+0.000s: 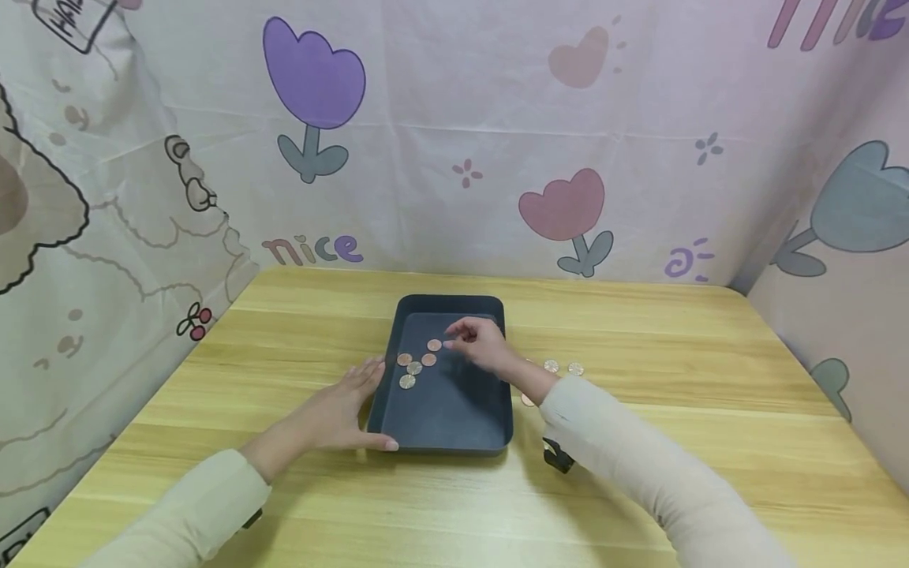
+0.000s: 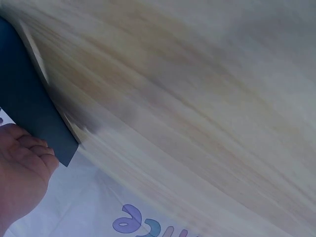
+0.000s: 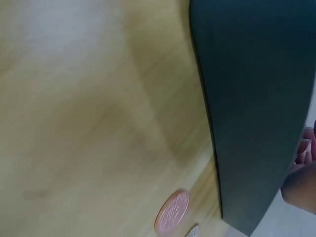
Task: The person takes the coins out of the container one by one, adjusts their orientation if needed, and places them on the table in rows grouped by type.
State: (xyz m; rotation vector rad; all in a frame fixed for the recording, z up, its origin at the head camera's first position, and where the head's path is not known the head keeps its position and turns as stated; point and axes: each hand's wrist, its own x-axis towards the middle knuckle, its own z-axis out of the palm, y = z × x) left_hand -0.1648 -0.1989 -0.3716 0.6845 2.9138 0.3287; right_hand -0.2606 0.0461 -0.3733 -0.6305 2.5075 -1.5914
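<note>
A dark grey rectangular tray (image 1: 449, 426) lies on the table, with several coins (image 1: 407, 382) flat on the left half of its floor. My left hand (image 1: 341, 410) rests against the tray's left side, fingers straight along the wall and thumb at the near left corner. In the left wrist view, its fingertips touch the outside of the tray wall (image 2: 29, 94). Over the tray's right wall reaches my right hand (image 1: 483, 345), fingers loosely bent and nothing visible between them. Its thumb and index tips are just right of a copper-coloured coin (image 1: 434, 345).
To the tray's right, several more coins (image 1: 576, 368) lie on the wooden table (image 1: 675, 442), some partly hidden by my right forearm. A copper-coloured coin (image 3: 172, 211) shows beside the tray wall in the right wrist view. A patterned cloth (image 1: 426, 197) hangs behind the table.
</note>
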